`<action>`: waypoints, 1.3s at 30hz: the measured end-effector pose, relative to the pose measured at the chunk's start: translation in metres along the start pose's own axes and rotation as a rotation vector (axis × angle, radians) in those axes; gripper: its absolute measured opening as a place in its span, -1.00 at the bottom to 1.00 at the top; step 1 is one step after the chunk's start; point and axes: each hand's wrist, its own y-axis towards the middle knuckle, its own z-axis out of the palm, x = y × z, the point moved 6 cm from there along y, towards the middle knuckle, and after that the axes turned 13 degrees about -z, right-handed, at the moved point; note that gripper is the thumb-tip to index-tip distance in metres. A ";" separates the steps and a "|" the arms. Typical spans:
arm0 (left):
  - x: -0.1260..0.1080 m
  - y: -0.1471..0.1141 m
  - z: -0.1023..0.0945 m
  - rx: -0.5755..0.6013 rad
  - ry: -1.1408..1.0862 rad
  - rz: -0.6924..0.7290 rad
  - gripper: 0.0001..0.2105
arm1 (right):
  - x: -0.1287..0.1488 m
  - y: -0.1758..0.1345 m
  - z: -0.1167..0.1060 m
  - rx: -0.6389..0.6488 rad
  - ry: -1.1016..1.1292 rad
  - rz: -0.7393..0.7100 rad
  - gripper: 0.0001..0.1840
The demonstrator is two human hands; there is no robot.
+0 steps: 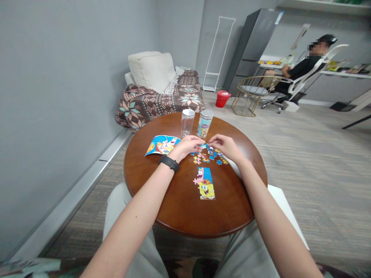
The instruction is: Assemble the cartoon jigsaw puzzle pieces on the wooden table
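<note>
Loose jigsaw puzzle pieces [212, 153] lie in a scattered heap on the round brown table [176, 199]. Over the heap's left side, my left hand [188, 146] has its fingers drawn together, a small bluish puzzle piece [204, 146] at the fingertips. My right hand [225, 146] faces it from the other side, thumb and fingers pinched low over the pieces; whatever they hold is too small to make out. Closer to me lies a joined puzzle section [205, 185] with a yellow and a pink cartoon figure. A curled picture sheet [159, 146] rests left of my left hand.
Two lidded jars stand at the table's far side: a clear jar [187, 125] and a printed jar [204, 125]. Beyond are a covered sofa [162, 98], a red bin [222, 99] and a wire chair [253, 90]. A person [304, 69] sits at the back right.
</note>
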 end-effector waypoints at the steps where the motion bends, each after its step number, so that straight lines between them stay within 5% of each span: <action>1: 0.000 0.000 0.000 0.003 0.004 -0.004 -0.90 | 0.000 0.000 0.000 0.000 0.012 0.003 -0.82; 16: 0.000 -0.003 0.001 -0.025 -0.009 -0.055 -0.90 | 0.003 0.000 -0.001 0.015 -0.143 -0.106 -0.88; 25: 0.002 0.001 0.001 -0.003 -0.019 -0.062 -0.91 | 0.000 -0.002 0.005 0.043 0.006 -0.102 -0.67; 39: 0.000 -0.002 -0.003 -0.063 -0.066 0.005 -0.82 | 0.000 -0.002 0.003 0.056 -0.063 -0.107 -0.83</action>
